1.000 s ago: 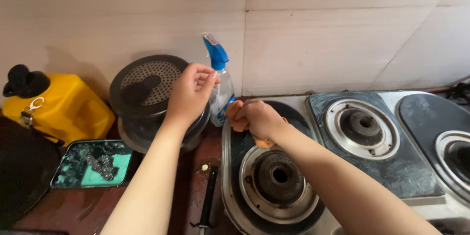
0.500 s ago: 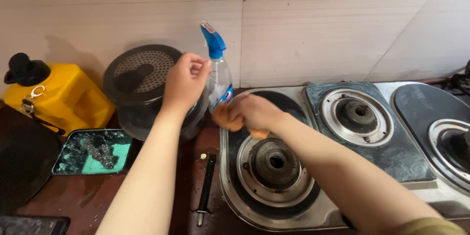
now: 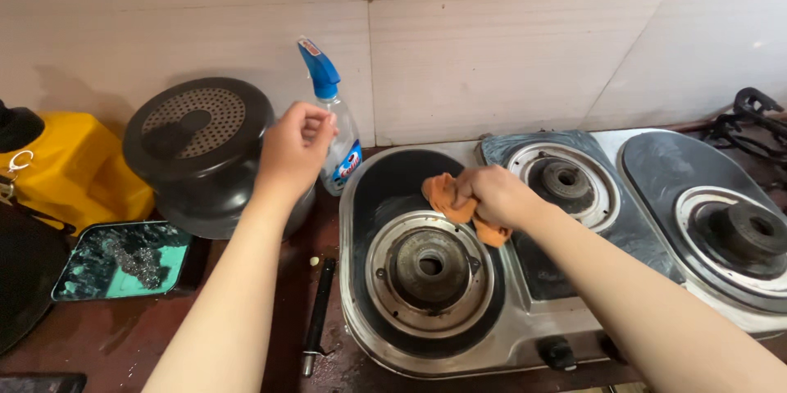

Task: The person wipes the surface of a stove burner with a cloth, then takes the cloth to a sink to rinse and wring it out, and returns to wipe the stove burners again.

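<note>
My left hand (image 3: 293, 149) is curled against the left side of a clear spray bottle (image 3: 346, 151) with a blue trigger head, which stands upright by the wall tiles. My right hand (image 3: 500, 195) presses a crumpled orange cloth (image 3: 447, 196) onto the steel gas stove (image 3: 525, 336), just behind the left burner (image 3: 429, 266). The black glass panel around that burner looks wet. The cloth is partly hidden under my fingers.
A dark upturned pot with a perforated lid (image 3: 201, 151) sits left of the bottle. A yellow canister (image 3: 78, 168) and a teal tray with a steel scrubber (image 3: 123, 258) are further left. A black lighter stick (image 3: 318, 311) lies beside the stove. Two more burners (image 3: 566, 181) (image 3: 750, 233) lie to the right.
The spray bottle has gone from tilted over the stove to upright by the wall, my left hand with it. My right hand slid the cloth rightward along the stove top.
</note>
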